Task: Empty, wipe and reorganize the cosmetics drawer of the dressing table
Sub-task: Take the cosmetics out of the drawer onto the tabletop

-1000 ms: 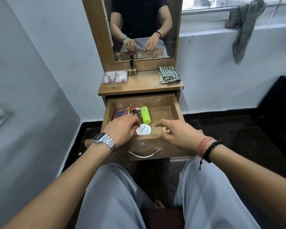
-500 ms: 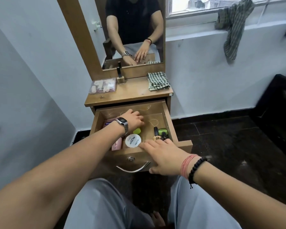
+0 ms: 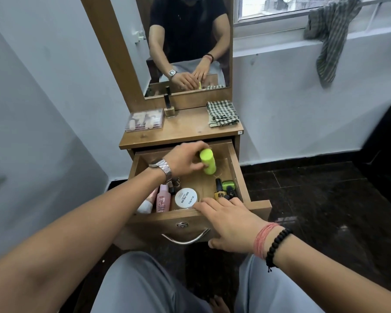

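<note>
The green tube [image 3: 207, 164] is now up off the drawer [image 3: 234, 168] floor at frame centre, pinched in my left hand [image 3: 185, 161]; half a second ago that hand was only reaching among the contents, and a second ago the tube lay flat beside the white jar [image 3: 186, 198]. I read this as the emptying under way, first item coming out.

My right hand [image 3: 229, 219] lies flat and loose on the drawer's front edge at lower centre, grasping nothing, fingertips just beside the jar. Still inside: the jar, a pink bottle [image 3: 163, 201] at the lower left corner, and a cluster of small dark bottles [image 3: 225, 192] at the right.

Above, the worktop [image 3: 190, 129] carries a clear case [image 3: 145, 120], a polish bottle [image 3: 169, 108] and a folded checked cloth [image 3: 222, 113], likely the wipe. Bare space between case and cloth looks the natural landing spot.
</note>
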